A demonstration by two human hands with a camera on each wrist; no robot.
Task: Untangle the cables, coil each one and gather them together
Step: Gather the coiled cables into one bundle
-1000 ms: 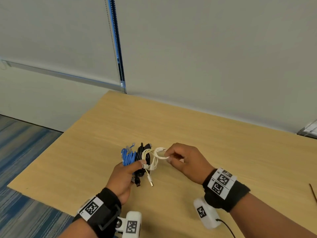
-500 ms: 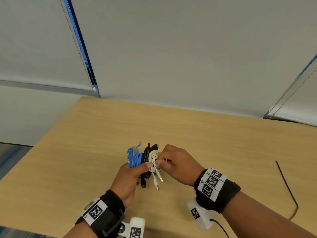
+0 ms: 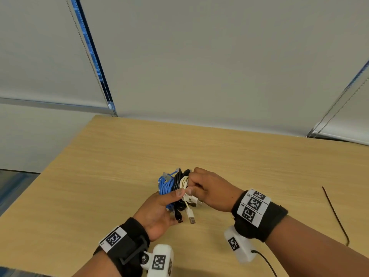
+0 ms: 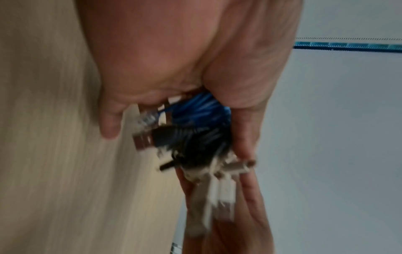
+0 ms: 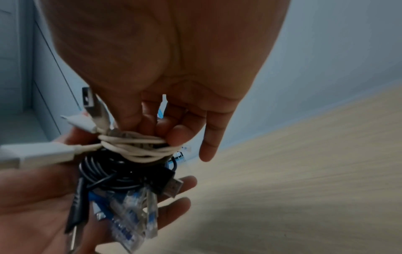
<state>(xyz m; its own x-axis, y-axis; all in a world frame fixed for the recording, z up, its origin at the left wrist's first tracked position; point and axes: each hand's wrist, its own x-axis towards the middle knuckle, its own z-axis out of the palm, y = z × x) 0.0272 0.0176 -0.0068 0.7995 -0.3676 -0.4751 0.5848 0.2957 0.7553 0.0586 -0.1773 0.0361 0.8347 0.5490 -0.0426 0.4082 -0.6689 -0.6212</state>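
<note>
Three coiled cables sit side by side in a bundle above the wooden table (image 3: 99, 176): a blue network cable (image 3: 165, 185), a black cable (image 3: 177, 180) and a white USB cable (image 3: 184, 183). My left hand (image 3: 159, 208) grips the bundle from below, thumb pressed across the coils. My right hand (image 3: 207, 188) pinches the white coil (image 5: 135, 146) from the right with curled fingers. White and black plugs (image 3: 192, 217) hang under the bundle. In the left wrist view the blue coil (image 4: 200, 110) and the black coil (image 4: 195, 142) lie in my palm, blurred.
A thin dark cable or stick (image 3: 335, 214) lies on the table at the far right. Window blinds with bead chains (image 3: 93, 62) rise behind the table's far edge. The table's left edge drops to a blue carpet (image 3: 12, 184).
My right hand has drawn the loose white loop in against the bundle and closed up to my left hand. The head view has swung to the right.
</note>
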